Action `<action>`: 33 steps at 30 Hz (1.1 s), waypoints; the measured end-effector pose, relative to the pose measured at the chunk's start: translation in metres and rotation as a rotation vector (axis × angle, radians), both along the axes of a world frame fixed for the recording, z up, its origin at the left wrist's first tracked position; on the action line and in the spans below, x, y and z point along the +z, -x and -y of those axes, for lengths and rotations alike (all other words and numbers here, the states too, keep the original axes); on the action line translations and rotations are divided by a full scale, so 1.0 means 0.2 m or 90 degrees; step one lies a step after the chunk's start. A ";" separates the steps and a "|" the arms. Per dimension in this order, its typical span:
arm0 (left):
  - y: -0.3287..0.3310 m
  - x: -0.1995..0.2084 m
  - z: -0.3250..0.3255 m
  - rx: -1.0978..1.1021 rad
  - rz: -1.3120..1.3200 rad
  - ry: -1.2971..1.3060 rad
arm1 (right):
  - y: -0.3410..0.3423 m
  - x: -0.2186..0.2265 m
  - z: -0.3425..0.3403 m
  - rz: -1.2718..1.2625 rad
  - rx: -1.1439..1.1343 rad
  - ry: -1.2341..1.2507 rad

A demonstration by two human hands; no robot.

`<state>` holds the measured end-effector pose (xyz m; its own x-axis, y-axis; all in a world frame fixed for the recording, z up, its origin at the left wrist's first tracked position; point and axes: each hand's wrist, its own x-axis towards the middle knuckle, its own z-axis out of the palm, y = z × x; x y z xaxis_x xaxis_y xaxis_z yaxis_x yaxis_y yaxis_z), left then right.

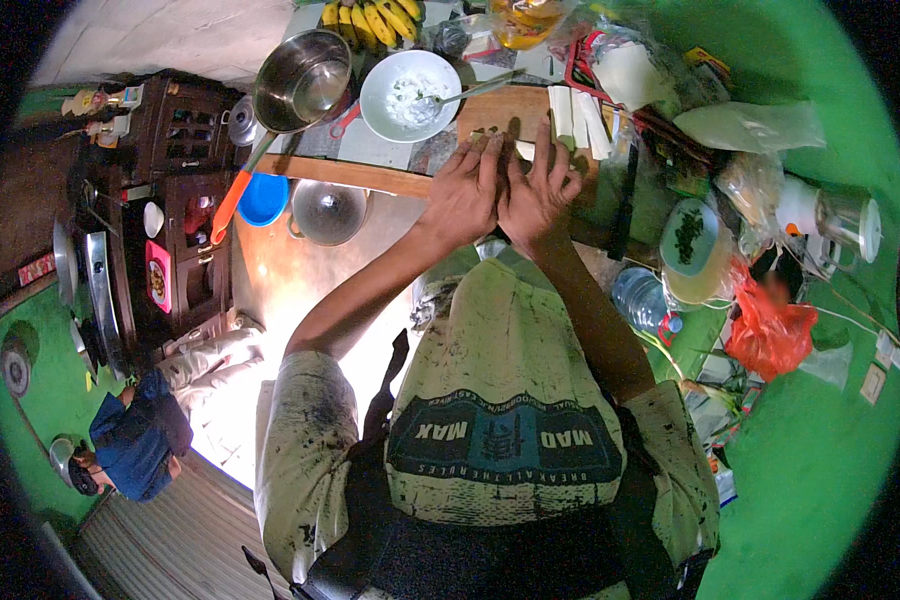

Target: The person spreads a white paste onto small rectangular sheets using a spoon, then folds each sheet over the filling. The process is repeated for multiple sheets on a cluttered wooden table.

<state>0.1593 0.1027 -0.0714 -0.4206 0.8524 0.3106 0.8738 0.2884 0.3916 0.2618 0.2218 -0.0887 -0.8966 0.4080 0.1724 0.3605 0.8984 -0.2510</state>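
My left hand [462, 190] and my right hand [538, 195] lie close together at the near edge of a wooden cutting board [520, 100]. Both hands have their fingers stretched forward and resting on the board. A short pale piece [525, 150] shows between the fingertips, partly covered by them. Several long white and pale green strips [576, 122] lie side by side just beyond my right hand. Left of the board stands a white bowl [372, 85] with white powder or paste inside. A metal spoon [475, 89] leans in it, its handle reaching over the board.
A saucepan [278, 80] with an orange handle sits left of the bowl, bananas [368, 22] behind. Below the table edge are a blue basin [263, 203] and a wok [330, 212]. At right are a dish of chopped greens [689, 235], a water bottle [642, 296] and a red bag [770, 335].
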 end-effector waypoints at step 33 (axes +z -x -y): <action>-0.04 -0.06 0.05 0.001 0.020 0.015 | -0.10 -0.07 -0.04 -0.173 0.024 0.053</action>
